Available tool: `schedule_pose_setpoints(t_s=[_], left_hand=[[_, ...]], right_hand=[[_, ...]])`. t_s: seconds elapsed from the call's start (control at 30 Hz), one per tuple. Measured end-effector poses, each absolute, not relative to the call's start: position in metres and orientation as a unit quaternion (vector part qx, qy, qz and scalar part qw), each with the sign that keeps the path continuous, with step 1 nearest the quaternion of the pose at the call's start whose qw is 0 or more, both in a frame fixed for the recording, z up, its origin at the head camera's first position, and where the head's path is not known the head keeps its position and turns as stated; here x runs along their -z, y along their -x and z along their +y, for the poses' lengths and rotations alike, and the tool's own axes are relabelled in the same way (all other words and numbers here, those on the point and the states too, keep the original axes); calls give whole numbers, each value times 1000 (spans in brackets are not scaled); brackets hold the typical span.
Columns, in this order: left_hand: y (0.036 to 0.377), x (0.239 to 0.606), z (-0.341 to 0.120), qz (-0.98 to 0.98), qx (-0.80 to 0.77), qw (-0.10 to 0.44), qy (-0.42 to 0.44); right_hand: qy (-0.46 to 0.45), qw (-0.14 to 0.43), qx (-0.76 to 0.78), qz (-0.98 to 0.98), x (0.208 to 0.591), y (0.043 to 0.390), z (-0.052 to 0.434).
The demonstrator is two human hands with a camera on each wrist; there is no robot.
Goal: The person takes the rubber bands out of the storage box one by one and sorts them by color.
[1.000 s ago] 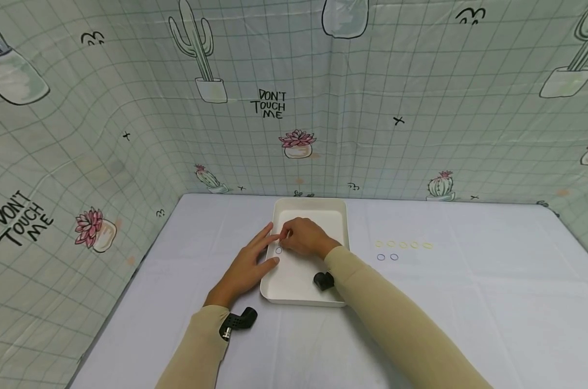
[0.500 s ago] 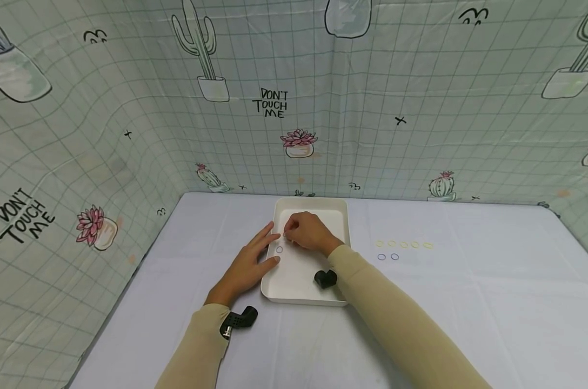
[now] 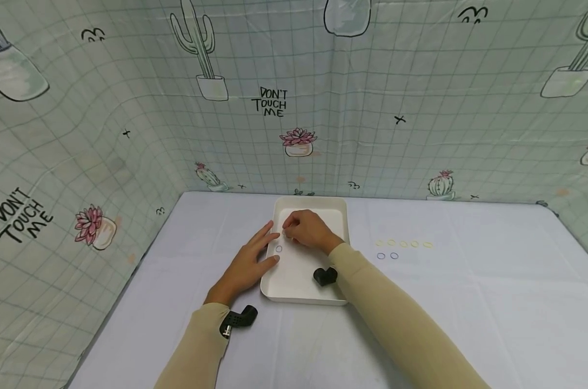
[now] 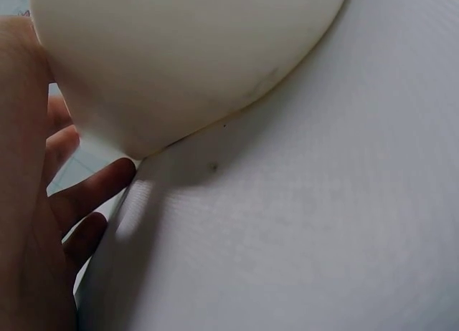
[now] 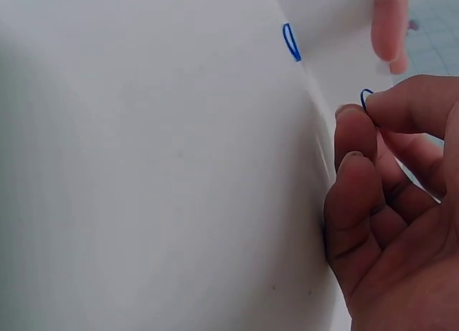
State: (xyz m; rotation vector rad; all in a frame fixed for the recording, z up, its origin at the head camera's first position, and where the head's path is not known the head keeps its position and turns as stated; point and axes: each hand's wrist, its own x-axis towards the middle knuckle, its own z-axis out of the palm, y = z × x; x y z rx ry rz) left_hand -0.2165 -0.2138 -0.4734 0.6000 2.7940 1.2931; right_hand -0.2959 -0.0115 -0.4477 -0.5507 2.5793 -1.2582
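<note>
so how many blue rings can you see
4: one blue ring pinched in the right hand at, one lying in the white tray at, two on the table right of the tray. The hands may hide others.

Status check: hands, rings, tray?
Left hand flat against the white tray's left rim. Right hand over the tray, pinching a blue ring. Second blue ring lies in the tray. Nothing blocking.
</note>
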Motion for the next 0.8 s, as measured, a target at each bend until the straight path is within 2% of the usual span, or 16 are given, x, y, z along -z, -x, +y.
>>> schedule_pose_setpoints(t_s=[0.17,0.37,0.8], left_hand=[[216,473,-215,891,-411,1,-192],[215,474,-213,893,-409,2,-188],[213,472,-211,893,-411,3,-182]], right_hand=[[165,131,478,853,439,297,-9],[138,113,546,818,428,294,1],[153,85,600,781,414,249,25]])
